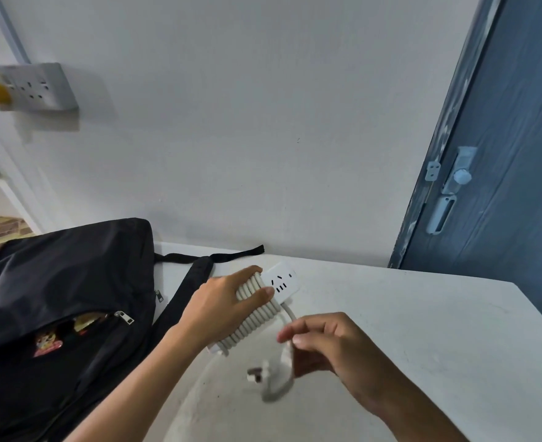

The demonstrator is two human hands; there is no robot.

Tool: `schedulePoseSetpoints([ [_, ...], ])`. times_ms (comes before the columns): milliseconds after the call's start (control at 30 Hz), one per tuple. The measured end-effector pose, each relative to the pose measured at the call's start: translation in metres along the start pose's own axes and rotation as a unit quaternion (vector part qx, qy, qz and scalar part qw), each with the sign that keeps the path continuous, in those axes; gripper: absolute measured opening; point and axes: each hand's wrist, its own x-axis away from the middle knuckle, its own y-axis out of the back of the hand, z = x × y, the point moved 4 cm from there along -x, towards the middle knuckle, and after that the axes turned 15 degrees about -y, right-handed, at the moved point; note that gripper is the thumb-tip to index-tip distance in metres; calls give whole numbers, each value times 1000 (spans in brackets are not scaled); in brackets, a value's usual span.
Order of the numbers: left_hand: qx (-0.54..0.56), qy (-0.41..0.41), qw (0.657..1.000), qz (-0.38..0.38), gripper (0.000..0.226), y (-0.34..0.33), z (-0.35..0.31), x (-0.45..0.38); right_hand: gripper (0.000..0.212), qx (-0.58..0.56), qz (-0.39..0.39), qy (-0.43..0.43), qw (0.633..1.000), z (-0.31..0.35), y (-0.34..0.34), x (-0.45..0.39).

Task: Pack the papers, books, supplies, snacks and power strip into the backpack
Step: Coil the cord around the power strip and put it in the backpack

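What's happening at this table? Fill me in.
A person is bundling a white power strip for packing. The left hand holds the strip on the white table, fingers curled over the cord coiled around its body. The right hand pinches the loose end of the cord just above the plug, which is blurred. The black backpack lies to the left, its front pocket unzipped, with snack packets showing inside.

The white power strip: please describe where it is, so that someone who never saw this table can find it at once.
On the white table, look just right of the black fabric backpack. There the left hand grips the white plastic power strip, while the right hand holds its plug end. It is the only thing wrapped in coils of its own white cable.
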Motion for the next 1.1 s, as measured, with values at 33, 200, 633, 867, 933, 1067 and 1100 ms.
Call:
schedulePoseSetpoints([
  [33, -10, -18, 1000, 20, 70, -1, -4, 1, 20, -32, 28, 5, 999, 3, -1, 0],
  [200, 26, -41, 992, 117, 28, -9, -24, 12, 13, 73, 5, 89, 993, 24, 0, -1],
  [633, 172, -112, 975, 87, 59, -28, -47, 54, 26, 26, -60, 22, 998, 9, 34, -53],
  [867, 323, -34, 944, 60, 53, -52, -54, 84, 26, -76, 130, -17, 988, -30, 23, -58],
  [933, 365, -17, 930, 48, 49, -51, -56, 90, 19, -104, 153, -38, 982, -43, 19, -60],
  [1067, 478, 31, 877, -37, 48, -39, -50, 98, 70, -288, 143, -92, 943, -61, 3, -72],
  [1100, 488, 41, 870, -52, 47, -36, -47, 99, 66, -292, 130, -81, 944, -60, -3, -72],
])
